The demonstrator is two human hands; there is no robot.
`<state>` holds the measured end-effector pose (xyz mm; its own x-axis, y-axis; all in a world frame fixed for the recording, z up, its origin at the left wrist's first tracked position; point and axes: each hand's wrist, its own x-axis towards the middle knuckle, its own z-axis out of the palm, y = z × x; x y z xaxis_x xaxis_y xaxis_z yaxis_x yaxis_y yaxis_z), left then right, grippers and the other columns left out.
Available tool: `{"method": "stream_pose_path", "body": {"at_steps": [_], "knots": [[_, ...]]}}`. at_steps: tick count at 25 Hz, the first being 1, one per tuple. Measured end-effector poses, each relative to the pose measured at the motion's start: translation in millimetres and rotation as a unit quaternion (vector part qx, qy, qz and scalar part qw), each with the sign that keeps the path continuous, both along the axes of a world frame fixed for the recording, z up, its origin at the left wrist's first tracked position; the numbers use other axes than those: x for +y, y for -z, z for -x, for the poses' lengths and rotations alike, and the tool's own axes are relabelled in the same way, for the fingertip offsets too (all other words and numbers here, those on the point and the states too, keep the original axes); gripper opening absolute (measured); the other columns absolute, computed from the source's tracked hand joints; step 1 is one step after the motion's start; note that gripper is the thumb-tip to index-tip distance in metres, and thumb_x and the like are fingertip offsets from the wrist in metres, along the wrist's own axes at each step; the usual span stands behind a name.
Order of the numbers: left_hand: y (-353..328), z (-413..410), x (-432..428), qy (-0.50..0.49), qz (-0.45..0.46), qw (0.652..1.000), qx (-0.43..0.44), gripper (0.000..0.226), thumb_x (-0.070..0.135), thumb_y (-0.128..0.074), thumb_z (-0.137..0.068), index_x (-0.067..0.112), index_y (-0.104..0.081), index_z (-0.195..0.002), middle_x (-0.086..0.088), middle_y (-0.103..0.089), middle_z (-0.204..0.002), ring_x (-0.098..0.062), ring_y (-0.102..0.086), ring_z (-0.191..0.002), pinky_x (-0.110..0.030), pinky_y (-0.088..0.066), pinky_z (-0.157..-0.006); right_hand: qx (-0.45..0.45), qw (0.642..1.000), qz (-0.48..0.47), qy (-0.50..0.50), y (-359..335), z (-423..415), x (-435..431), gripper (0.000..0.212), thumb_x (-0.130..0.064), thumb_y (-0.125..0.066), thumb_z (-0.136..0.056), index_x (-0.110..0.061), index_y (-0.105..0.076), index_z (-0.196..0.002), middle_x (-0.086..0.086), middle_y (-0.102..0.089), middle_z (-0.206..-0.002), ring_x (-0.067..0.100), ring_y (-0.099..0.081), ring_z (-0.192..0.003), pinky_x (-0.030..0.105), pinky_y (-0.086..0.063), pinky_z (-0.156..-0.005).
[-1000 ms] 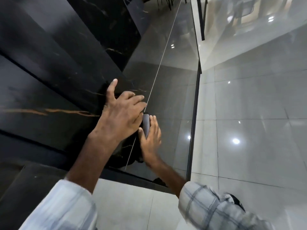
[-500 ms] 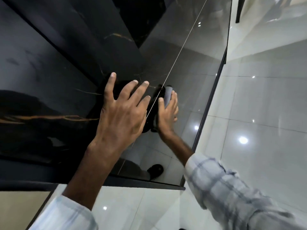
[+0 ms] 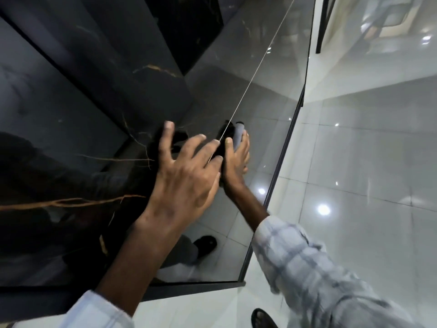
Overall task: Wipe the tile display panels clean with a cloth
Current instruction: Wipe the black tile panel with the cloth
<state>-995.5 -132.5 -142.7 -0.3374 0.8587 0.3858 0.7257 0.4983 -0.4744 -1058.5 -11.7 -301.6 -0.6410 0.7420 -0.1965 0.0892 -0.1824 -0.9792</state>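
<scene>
A glossy black tile panel with gold veins stands in front of me, joined by a thin seam to a reflective dark panel on its right. My right hand holds a folded grey cloth between thumb and fingers and presses it on the right panel just beside the seam. My left hand is spread out, its fingertips touching the black panel left of the seam. Both forearms come up from checked sleeves at the bottom.
A black metal frame edges the panel on the right and along the bottom. Beyond it lies shiny pale floor tiling with light reflections. More dark panels overlap at the upper left. My shoe shows at the bottom edge.
My right hand has slid the cloth up the panel, away from its bottom edge, then held about level. My left hand's fingers have gone from curled to spread.
</scene>
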Motion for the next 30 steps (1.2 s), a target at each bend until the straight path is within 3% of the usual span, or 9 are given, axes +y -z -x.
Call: {"method": "stream_pose_path", "body": {"at_steps": [3, 8, 11, 14, 17, 20, 22, 27, 30], "knots": [[7, 23, 31, 0.041, 0.019, 0.999, -0.022, 0.024, 0.030, -0.071, -0.088, 0.019, -0.076, -0.109, -0.004, -0.066, -0.139, -0.028, -0.058, -0.132, -0.064, -0.014, -0.122, 0.045, 0.996, -0.080, -0.022, 22, -43, -61, 0.066, -0.048, -0.047, -0.107, -0.031, -0.019, -0.165, -0.017, -0.012, -0.172, 0.001, -0.008, -0.157, 0.025, -0.004, -0.122], [-9, 62, 86, -0.054, -0.007, 0.998, 0.033, 0.036, 0.036, -0.072, -0.089, 0.016, -0.073, -0.119, -0.005, -0.058, -0.149, -0.029, -0.052, -0.138, -0.056, -0.008, -0.120, -0.122, 0.981, 0.146, -0.041, 77, 18, 47, 0.065, -0.051, -0.037, -0.110, -0.027, -0.016, -0.166, 0.000, -0.017, -0.174, 0.029, -0.017, -0.159, 0.046, -0.010, -0.126], [7, 63, 91, -0.078, -0.032, 0.994, 0.066, 0.019, 0.029, -0.066, -0.096, 0.021, -0.076, -0.109, 0.001, -0.058, -0.151, -0.026, -0.053, -0.138, -0.050, -0.012, -0.122, -0.115, 0.990, 0.080, -0.014, 25, 76, 120, 0.064, -0.050, -0.036, -0.110, -0.029, -0.015, -0.166, -0.006, -0.013, -0.174, 0.028, -0.016, -0.158, 0.054, -0.011, -0.123], [13, 62, 100, -0.105, -0.094, 0.987, 0.078, 0.019, 0.030, -0.061, -0.100, 0.024, -0.079, -0.106, 0.004, -0.060, -0.149, -0.020, -0.056, -0.133, -0.048, -0.019, -0.120, 0.034, 0.996, -0.068, -0.042, -19, 53, 81, 0.070, -0.054, -0.038, -0.104, -0.030, -0.014, -0.165, -0.006, -0.009, -0.174, 0.024, -0.010, -0.159, 0.053, -0.012, -0.123], [12, 62, 110, -0.125, -0.106, 0.983, 0.080, 0.020, 0.032, -0.062, -0.099, 0.024, -0.080, -0.105, 0.006, -0.063, -0.146, -0.018, -0.052, -0.134, -0.047, -0.018, -0.120, 0.089, 0.964, -0.210, -0.139, 42, -16, 23, 0.067, -0.055, -0.036, -0.106, -0.028, -0.013, -0.163, 0.007, -0.010, -0.174, 0.027, -0.010, -0.160, 0.045, -0.009, -0.128], [13, 60, 105, -0.123, -0.079, 0.985, 0.086, 0.019, 0.031, -0.063, -0.098, 0.025, -0.080, -0.102, 0.007, -0.063, -0.145, -0.018, -0.050, -0.136, -0.049, -0.019, -0.119, -0.134, 0.984, 0.082, -0.086, 77, 28, 80, 0.064, -0.054, -0.037, -0.108, -0.033, -0.015, -0.164, -0.002, -0.014, -0.174, 0.032, -0.018, -0.157, 0.053, -0.014, -0.123], [13, 61, 103, -0.118, -0.070, 0.986, 0.093, 0.019, 0.031, -0.063, -0.098, 0.024, -0.080, -0.101, 0.007, -0.064, -0.144, -0.019, -0.050, -0.137, -0.050, -0.020, -0.119, -0.197, 0.969, 0.142, -0.044, 67, 83, 140, 0.062, -0.048, -0.037, -0.110, -0.029, -0.018, -0.165, -0.003, -0.018, -0.173, 0.032, -0.023, -0.156, 0.052, -0.016, -0.122], [16, 62, 107, -0.126, -0.094, 0.983, 0.098, 0.019, 0.032, -0.063, -0.099, 0.025, -0.081, -0.101, 0.007, -0.068, -0.138, -0.019, -0.053, -0.133, -0.049, -0.020, -0.118, 0.022, 0.995, -0.096, -0.018, -13, 74, 109, 0.070, -0.052, -0.039, -0.102, -0.028, -0.020, -0.165, -0.006, -0.016, -0.173, 0.022, -0.017, -0.157, 0.047, -0.014, -0.118], [23, 64, 116, -0.122, -0.117, 0.983, 0.067, 0.019, 0.033, -0.063, -0.098, 0.025, -0.080, -0.104, 0.006, -0.067, -0.140, -0.021, -0.056, -0.131, -0.055, -0.018, -0.117, 0.029, 0.993, -0.077, -0.084, 37, 7, 40, 0.062, -0.051, -0.041, -0.104, -0.041, -0.016, -0.159, -0.008, -0.011, -0.173, 0.017, -0.010, -0.158, 0.041, -0.010, -0.122]]}}
